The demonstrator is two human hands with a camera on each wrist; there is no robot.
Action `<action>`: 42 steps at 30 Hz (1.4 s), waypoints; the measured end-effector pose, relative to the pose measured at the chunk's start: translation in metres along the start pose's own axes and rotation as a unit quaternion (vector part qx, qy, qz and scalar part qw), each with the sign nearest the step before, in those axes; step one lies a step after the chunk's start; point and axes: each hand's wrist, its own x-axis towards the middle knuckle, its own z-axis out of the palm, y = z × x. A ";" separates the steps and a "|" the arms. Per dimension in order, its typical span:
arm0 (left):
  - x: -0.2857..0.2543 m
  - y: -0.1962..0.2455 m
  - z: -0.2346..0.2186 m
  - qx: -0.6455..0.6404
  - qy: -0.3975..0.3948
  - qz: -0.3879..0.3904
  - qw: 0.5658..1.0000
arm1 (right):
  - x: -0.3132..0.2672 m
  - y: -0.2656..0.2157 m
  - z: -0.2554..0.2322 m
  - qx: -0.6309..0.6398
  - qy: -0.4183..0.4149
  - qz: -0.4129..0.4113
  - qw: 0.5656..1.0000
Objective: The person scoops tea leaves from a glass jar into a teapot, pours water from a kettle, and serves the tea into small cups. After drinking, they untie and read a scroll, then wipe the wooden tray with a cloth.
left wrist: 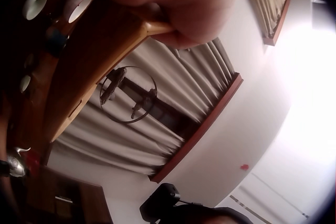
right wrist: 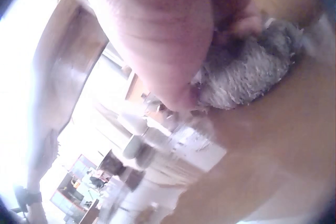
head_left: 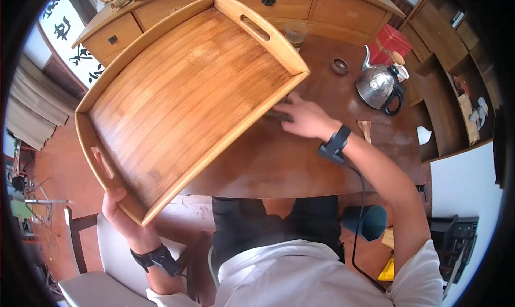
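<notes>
A wooden tray (head_left: 182, 97) with cut-out handles is held up at a tilt over the table, its inner face toward the head camera. My left hand (head_left: 126, 218) grips its lower left end, thumb over the rim beside the handle slot. Below the tray's right edge, my right hand (head_left: 310, 119) reaches to the tabletop. In the right wrist view that hand holds a grey, fluffy cloth (right wrist: 247, 71) against the brown table surface. The tray hides part of the cloth and fingertips in the head view.
On the brown table (head_left: 247, 173) stand a steel kettle (head_left: 377, 86), a small brown bowl (head_left: 339, 66), a glass (head_left: 295, 34) and a red box (head_left: 390, 44). Several cups, one a pale green cup (left wrist: 35, 5), show in the left wrist view. A chair (head_left: 120, 248) stands at the left.
</notes>
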 end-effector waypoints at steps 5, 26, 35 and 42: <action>-0.012 0.005 0.009 -0.011 -0.009 0.004 1.000 | 0.000 -0.091 0.022 0.042 -0.076 -0.033 0.996; -0.024 -0.026 0.013 -0.034 -0.085 -0.093 0.991 | -0.214 -0.003 -0.042 0.094 -0.101 0.173 0.975; -0.032 -0.034 0.024 -0.038 -0.092 -0.079 0.992 | -0.160 -0.005 -0.028 0.072 -0.011 0.149 0.986; -0.043 -0.051 0.016 -0.004 -0.124 -0.177 0.976 | -0.228 0.035 -0.114 0.361 0.123 0.134 0.915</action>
